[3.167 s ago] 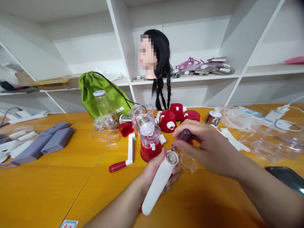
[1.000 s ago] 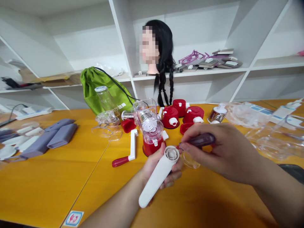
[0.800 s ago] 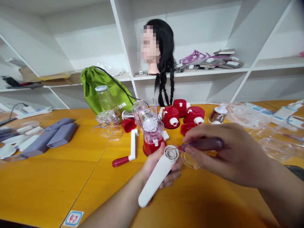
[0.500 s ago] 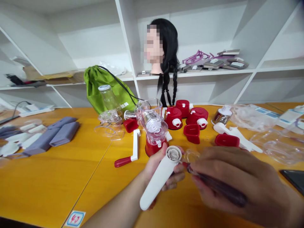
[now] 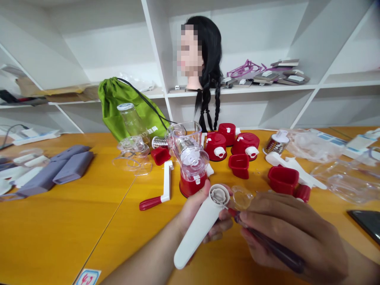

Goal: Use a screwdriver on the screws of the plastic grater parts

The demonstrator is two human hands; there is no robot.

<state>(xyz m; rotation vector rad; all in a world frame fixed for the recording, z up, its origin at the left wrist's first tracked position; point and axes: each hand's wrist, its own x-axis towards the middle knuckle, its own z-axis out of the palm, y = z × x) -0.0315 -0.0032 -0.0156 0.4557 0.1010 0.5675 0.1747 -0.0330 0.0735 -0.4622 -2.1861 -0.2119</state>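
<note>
My left hand is wrapped round a white plastic tube, its open round end tilted up and away from me. My right hand grips a dark purple-handled screwdriver whose thin metal tip reaches into the tube's open end. A small clear round cap lies on the table just behind the tip. Directly beyond the hands stands a red-based grinder with a clear hopper.
On the orange table lie a white crank with a red grip, several red bases and cups, clear plastic parts, grey pouches, a metal grater drum, a green bag and a black phone. A mannequin head stands on white shelving.
My right hand has swung the screwdriver from level in front of the tube down toward me, so its tip now enters the tube's end. The left hand kept the tube nearly still.
</note>
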